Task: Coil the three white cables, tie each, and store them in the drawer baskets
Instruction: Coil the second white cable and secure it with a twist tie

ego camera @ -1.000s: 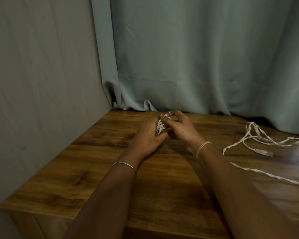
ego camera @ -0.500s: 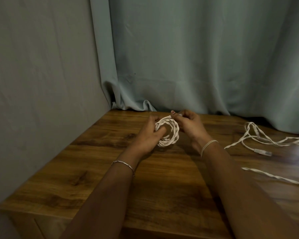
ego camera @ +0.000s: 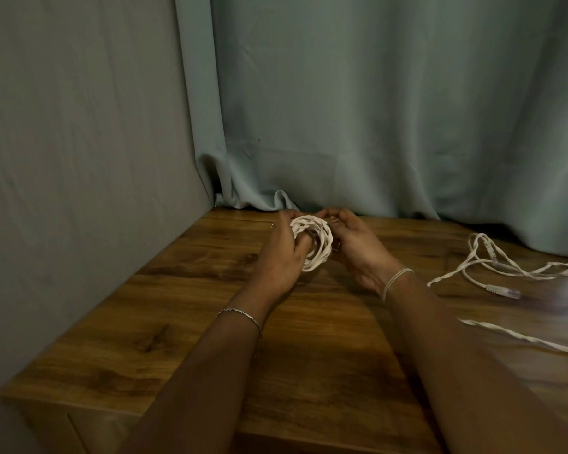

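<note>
A coiled white cable [ego camera: 318, 245] is held upright above the wooden tabletop [ego camera: 210, 322], near its far edge. My left hand [ego camera: 281, 257] grips the coil's left side with fingers through the loop. My right hand [ego camera: 351, 244] holds the coil's right side and top. A band is around my right wrist [ego camera: 397, 281]. Loose white cable [ego camera: 492, 267] lies uncoiled on the right of the table, one plug end [ego camera: 504, 291] facing me. Another twisted white strand [ego camera: 522, 337] runs off the right edge.
A grey wall stands on the left and a pale green curtain [ego camera: 374, 126] hangs behind the table. The top edge of a drawer front [ego camera: 79, 430] shows below the table's near left corner; no baskets are visible.
The coil was pressed flat between both hands a second ago; it has since been turned to face me as an open ring. The view has dipped slightly.
</note>
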`<state>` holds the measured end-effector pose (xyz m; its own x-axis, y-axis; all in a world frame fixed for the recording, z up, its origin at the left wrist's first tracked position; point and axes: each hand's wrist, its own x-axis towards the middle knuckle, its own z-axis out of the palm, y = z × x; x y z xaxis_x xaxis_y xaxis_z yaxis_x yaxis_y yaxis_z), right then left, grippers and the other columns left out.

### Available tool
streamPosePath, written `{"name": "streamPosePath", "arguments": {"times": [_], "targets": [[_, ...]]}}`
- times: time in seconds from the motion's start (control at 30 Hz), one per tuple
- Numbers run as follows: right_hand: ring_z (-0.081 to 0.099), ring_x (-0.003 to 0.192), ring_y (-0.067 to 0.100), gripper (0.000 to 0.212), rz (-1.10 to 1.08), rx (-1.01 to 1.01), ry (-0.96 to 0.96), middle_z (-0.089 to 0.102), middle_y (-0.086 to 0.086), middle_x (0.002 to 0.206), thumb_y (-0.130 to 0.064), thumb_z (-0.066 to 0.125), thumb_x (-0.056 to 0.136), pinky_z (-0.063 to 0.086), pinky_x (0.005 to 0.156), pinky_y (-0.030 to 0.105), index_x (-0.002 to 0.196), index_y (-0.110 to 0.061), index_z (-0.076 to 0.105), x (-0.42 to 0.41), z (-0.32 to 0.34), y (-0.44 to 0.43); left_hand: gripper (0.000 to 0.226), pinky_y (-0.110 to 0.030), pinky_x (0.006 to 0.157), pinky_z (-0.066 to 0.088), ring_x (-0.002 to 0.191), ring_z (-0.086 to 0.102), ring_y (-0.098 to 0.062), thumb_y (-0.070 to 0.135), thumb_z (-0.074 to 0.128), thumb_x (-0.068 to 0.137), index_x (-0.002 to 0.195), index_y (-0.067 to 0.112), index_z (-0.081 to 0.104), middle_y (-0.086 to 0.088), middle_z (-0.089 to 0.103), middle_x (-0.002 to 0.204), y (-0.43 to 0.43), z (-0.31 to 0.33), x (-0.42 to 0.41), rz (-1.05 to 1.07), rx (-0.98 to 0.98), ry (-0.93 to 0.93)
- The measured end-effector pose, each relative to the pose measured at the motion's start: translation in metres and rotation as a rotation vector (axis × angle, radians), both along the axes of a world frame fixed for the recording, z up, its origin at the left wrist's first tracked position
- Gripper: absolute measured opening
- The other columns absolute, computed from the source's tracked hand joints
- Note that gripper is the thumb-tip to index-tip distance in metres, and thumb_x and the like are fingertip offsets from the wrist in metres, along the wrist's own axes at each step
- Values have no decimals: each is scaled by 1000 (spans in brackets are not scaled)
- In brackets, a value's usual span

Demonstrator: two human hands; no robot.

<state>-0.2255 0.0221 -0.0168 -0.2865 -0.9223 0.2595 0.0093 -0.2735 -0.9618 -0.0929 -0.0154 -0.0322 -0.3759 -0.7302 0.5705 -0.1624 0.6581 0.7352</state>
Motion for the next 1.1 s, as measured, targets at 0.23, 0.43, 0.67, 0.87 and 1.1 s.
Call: {"name": "streamPosePath", "arguments": {"times": [0.23,0.43,0.67,0.87,1.1], "targets": [[68,98,14,41,80,-13,130,72,3,106,-46,44,97,55,84,26,116,-14,60,14,2,2,33,-29,85,44,102,55,-17,15,51,93,125,10,43,-5,57,114,-5,-1,-2,172,-77,41],[68,103,18,63,188,8,117,69,8,116,-46,69,72,53,85,29,124,-13,56,7,-1,6,29,-33,85,48,101,57,-17,17,51,96,123,13,43,-4,59,114,-6,-3,1,157,-61,13],[67,93,18,42,29,-61,240,68,14,108,-40,45,98,55,85,34,119,-5,55,13,-10,-2,29,-36,85,50,100,59,-18,16,50,94,122,13,43,-4,59,111,-4,-1,0,115,-30,23],[63,81,15,25,-105,-176,201,65,7,88,-29,43,102,53,73,29,100,-6,54,15,-14,-3,26,-21,81,52,100,62,-10,18,51,99,123,19,42,-1,61,112,-1,3,-3,-193,283,131],[62,77,11,19,-206,-246,302,63,3,84,-25,44,102,52,69,26,90,-16,55,10,-14,-5,27,-21,68,54,76,69,-6,19,54,97,122,8,58,0,72,91,1,8,0,-373,570,300]]}}
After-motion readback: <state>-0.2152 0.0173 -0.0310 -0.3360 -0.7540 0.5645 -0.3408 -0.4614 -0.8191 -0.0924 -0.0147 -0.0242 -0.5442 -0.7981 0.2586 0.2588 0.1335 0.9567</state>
